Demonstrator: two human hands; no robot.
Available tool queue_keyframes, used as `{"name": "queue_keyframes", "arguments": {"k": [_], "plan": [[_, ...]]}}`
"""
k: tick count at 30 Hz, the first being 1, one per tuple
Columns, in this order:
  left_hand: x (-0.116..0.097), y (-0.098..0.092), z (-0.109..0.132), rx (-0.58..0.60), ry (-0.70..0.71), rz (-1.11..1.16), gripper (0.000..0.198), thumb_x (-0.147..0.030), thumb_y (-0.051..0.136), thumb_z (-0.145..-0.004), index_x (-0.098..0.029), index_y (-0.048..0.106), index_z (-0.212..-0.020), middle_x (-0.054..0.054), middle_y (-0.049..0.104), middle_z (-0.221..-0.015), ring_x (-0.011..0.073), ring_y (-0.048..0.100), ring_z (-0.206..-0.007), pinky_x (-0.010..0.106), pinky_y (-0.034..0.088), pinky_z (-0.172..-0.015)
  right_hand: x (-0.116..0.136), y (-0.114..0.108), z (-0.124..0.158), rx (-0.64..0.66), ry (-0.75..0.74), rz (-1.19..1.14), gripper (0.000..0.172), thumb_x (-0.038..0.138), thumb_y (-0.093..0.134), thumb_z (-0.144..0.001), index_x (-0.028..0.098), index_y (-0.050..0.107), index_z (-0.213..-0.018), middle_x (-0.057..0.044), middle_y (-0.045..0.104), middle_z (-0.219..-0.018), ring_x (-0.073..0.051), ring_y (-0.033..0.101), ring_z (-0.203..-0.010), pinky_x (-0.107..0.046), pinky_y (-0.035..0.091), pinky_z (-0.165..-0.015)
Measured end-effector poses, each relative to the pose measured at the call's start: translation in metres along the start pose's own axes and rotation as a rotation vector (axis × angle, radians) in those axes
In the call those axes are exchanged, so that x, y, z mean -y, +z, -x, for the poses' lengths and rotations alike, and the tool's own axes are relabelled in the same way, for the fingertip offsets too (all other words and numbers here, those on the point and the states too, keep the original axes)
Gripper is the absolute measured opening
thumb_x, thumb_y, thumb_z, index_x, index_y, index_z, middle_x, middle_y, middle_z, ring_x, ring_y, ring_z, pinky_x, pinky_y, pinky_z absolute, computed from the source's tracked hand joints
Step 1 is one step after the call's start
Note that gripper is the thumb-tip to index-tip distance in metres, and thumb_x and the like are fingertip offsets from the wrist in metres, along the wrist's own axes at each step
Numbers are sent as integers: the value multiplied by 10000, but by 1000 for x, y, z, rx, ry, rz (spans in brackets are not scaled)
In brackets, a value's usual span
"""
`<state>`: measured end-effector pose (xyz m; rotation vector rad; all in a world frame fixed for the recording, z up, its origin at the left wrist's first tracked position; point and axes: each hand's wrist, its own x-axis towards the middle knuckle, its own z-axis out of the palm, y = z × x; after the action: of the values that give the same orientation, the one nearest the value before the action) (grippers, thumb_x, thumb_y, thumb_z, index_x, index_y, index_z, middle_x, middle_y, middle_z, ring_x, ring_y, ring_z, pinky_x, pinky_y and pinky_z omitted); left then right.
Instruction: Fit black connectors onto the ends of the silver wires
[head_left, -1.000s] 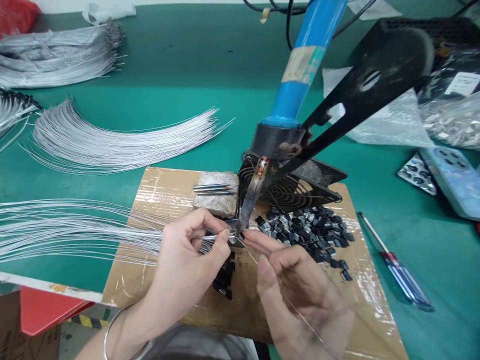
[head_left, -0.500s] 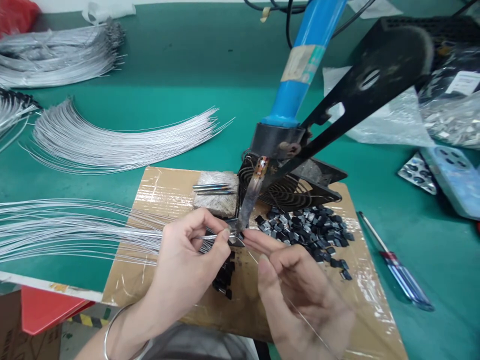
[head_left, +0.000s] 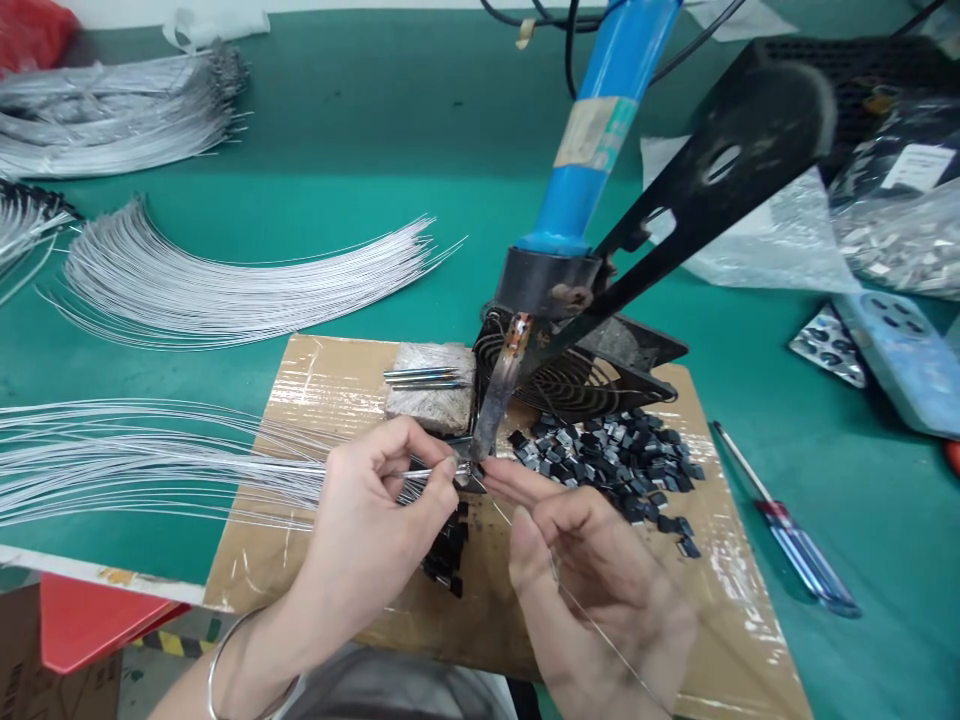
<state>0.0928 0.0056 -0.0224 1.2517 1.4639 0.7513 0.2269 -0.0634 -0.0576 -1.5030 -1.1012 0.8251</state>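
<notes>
In the middle, my left hand [head_left: 382, 505] is closed, thumb and forefinger pinching a thin silvery rod [head_left: 420, 474] that points at the iron's tip. My right hand [head_left: 592, 580] is closed on a fine solder wire [head_left: 600, 635], which runs from the palm up to the tip. Its extended fingertips touch a small dark piece beside the tip. The soldering iron [head_left: 577, 190], with a blue handle, is fixed tip down in a black bracket [head_left: 720, 190]. White wires [head_left: 187, 465] reach in from the left, behind my left hand. The joint itself is too small to make out.
Small black pieces [head_left: 622, 460] lie heaped right of the iron, on a taped cardboard sheet [head_left: 322, 365]. A black fan [head_left: 577, 375] sits behind the tip, near a pad [head_left: 429, 400] with metal rods. A screwdriver [head_left: 787, 530] and another wire bundle [head_left: 247, 285] lie on the green table.
The view has shifted slightly, moving the iron and bracket a little left in the picture. Both hands keep almost the same place and grip at the tip.
</notes>
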Motion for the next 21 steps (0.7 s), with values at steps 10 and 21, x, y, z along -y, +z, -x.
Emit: {"name": "queue_keyframes", "arguments": {"k": [10,21], "plan": [[-2,-1,-1,9,24,14,104,-193,667,-793,-176,625,-700,9,656,-681,155,630,-649,231,449,-553,-4,1,-2,-5,-2,-11,183,136,623,-893,252,573,-760,-46,764,-1183,-213,744,-1077,-325,610,-918],[-1,-2,0,6,18,6,114,-196,660,-794,-186,617,-689,-8,604,-630,163,630,-665,235,440,-558,1,0,0,-5,11,-14,190,151,618,-897,263,566,-753,-30,767,-1170,-217,743,-1074,-350,598,-952]]}}
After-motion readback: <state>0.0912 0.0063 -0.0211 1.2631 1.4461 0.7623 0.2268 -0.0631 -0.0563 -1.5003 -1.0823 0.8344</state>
